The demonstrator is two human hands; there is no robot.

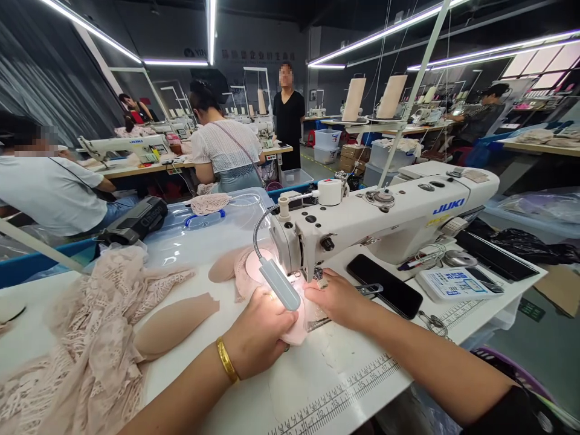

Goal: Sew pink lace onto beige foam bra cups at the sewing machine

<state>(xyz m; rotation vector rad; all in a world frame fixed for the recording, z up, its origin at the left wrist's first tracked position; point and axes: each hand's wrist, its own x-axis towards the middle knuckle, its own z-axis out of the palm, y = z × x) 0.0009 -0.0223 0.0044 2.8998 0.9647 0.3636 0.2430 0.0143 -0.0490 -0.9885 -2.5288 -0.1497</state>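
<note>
A white sewing machine (362, 223) stands on the table, its needle area lit by a grey gooseneck lamp (278, 284). Just in front of the needle, my left hand (260, 332) pinches a pale pink piece of fabric (296, 332); the lamp head covers part of that hand. My right hand (335, 299) lies beside the presser foot, its fingers closed on the same fabric from the right. Behind the lamp, pink lace and a beige bra cup (224, 266) spread over the machine bed. Another beige cup (176, 326) rests left of my left hand.
A heap of pink lace fabric (90, 338) covers the left of the table. Right of my right hand lie a black phone (385, 284), a white box (457, 284) and small scissors (432, 323). Co-workers sit at other machines; one person (290, 127) stands behind.
</note>
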